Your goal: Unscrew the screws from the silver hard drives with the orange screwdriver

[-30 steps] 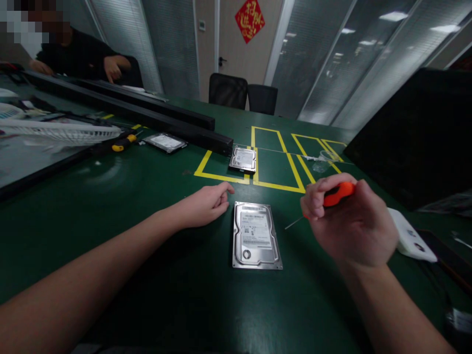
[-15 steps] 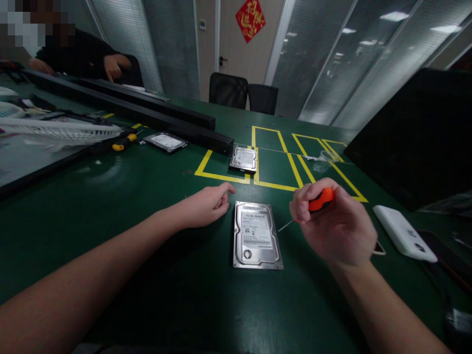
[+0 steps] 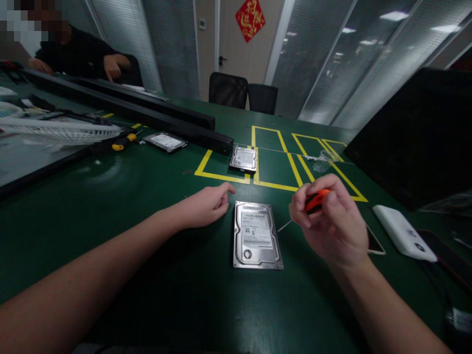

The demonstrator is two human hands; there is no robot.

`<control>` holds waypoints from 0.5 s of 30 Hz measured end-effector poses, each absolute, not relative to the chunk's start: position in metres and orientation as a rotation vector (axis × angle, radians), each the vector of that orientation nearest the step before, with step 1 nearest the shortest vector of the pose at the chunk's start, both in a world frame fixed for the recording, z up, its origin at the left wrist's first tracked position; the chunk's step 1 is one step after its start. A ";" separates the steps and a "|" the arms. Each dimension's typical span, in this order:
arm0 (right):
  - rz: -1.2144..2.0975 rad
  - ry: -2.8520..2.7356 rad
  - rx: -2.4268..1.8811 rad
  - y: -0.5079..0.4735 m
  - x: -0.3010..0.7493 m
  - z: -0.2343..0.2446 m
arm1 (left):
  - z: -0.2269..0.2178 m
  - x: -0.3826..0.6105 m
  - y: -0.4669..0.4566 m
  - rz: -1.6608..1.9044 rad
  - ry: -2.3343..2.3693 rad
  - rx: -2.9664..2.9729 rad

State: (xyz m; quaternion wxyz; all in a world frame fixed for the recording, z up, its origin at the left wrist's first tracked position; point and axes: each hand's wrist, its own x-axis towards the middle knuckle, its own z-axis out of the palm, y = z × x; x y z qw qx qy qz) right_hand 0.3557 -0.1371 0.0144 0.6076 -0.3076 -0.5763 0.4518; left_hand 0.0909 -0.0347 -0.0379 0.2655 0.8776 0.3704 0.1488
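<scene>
A silver hard drive lies label up on the green table in front of me. My right hand grips a screwdriver with an orange and black handle. Its thin shaft points left, and the tip meets the drive's right edge; the exact contact spot is too small to make out. Just left of the drive's upper corner rests my left hand, its fingers curled in and the index reaching a little forward, nothing visible in them.
Beyond lie a second hard drive and a third drive, near long black bars and yellow tape outlines. A yellow-black screwdriver sits left. To the right are a white power bank and a dark monitor. Another person sits far left.
My right hand has turned the screwdriver handle, showing more of its black side, and shifted slightly left. The left hand and the hard drive have stayed put.
</scene>
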 end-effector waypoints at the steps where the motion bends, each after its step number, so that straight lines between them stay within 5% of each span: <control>1: 1.053 -1.327 -0.715 -0.137 0.355 0.015 | -0.038 0.091 -0.035 0.401 1.003 2.368; 15: 1.102 -1.299 -0.711 -0.138 0.357 0.019 | -0.039 0.091 -0.034 0.398 1.000 2.375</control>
